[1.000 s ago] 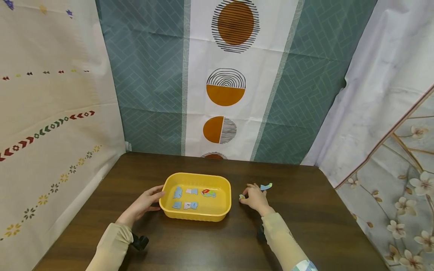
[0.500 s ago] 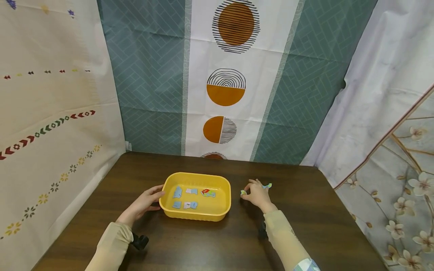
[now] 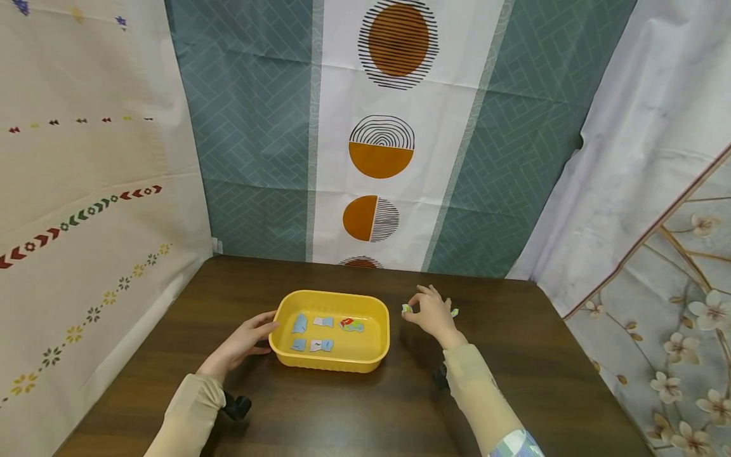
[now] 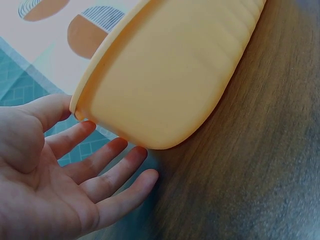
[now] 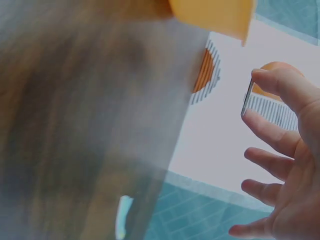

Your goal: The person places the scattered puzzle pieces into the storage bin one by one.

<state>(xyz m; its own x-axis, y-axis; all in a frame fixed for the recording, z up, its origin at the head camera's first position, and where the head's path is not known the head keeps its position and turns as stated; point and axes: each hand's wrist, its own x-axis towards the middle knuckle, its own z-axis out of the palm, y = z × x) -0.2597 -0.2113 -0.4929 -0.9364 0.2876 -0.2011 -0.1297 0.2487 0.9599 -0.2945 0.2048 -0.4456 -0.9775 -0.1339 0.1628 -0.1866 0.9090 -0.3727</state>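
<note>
My right hand [image 3: 435,317] pinches a small flat jigsaw puzzle piece [image 3: 407,308] between thumb and forefinger, above the table. Seen edge-on in the right wrist view, the piece [image 5: 247,97] is a thin strip; the other fingers spread apart. A shallow yellow tray [image 3: 342,365] stands to the left, with several light-blue puzzle pieces [image 3: 299,324] lying in it. One of them [image 3: 347,324] has red and green on it. At the tray's left end my left hand [image 3: 247,339] holds the rim, thumb at its edge and fingertips at the wall below.
Another puzzle piece [image 3: 454,313] lies on the dark wooden table [image 3: 331,412] just beyond my right hand, mostly hidden by it. Patterned cloths [image 3: 257,158] hang behind the table and along both sides. A black wrist mount [image 3: 235,406] sits under the left sleeve.
My right hand has lifted the pinched puzzle piece and moved slightly away from me, now covering most of the piece behind it. The left hand and tray stay put.
</note>
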